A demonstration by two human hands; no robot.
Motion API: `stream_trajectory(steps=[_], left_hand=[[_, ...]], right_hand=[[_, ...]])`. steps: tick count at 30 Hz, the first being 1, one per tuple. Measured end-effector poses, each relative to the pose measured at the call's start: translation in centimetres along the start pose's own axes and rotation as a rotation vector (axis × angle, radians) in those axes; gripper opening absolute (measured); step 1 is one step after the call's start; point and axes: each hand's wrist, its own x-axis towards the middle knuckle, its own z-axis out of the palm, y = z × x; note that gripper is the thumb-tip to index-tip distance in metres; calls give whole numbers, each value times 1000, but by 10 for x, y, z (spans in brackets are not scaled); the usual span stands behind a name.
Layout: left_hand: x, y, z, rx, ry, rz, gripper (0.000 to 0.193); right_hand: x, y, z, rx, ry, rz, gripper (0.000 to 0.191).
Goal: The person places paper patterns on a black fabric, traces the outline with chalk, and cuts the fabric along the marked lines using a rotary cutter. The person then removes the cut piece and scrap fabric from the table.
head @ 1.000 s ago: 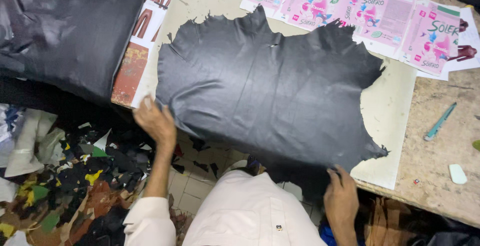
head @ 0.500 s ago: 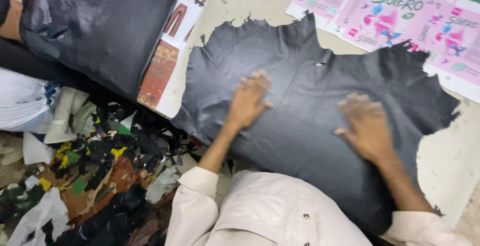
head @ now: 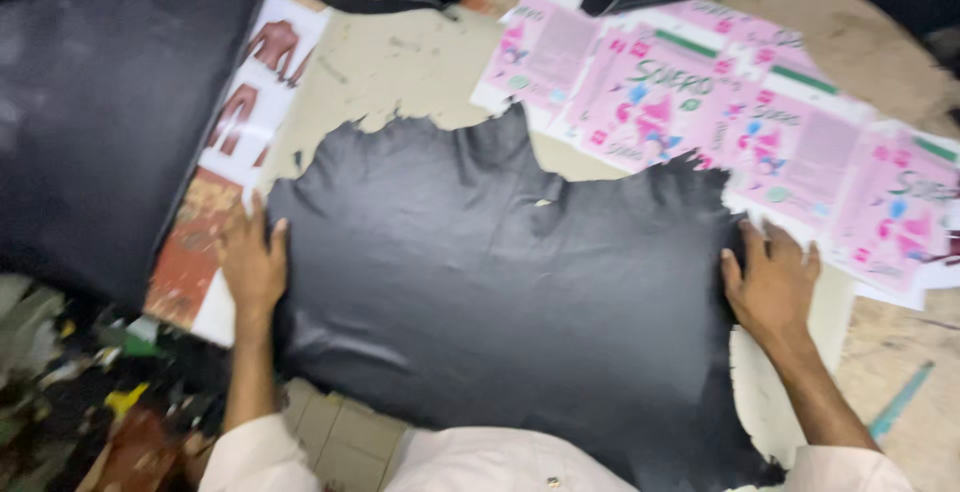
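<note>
1 black hide — 2 hands, left hand, right hand, seemingly flat.

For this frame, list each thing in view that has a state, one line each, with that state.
black leather hide: spread flat on the table, ragged edges, near edge hanging over the table's front.
left hand: open, palm down at the hide's left edge.
right hand: open, palm down at the hide's right edge.
pink printed sheets: lying flat, overlapping, beyond the hide.
second black hide: lying at far left, partly covering a picture sheet.
</note>
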Motion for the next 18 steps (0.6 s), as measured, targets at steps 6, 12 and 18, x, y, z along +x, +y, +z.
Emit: stream_trajectory(steps=[6, 12, 18], left_hand=[[-4, 8, -6, -17, 18, 20, 66], [-1, 13, -7, 15, 55, 7, 64], [-1, 8, 0, 27, 65, -37, 62]], right_hand=[[98, 21, -42, 85, 156, -212, 39], [239, -3, -34, 106, 136, -300, 51], [358, -10, 5, -41, 194, -301, 48]])
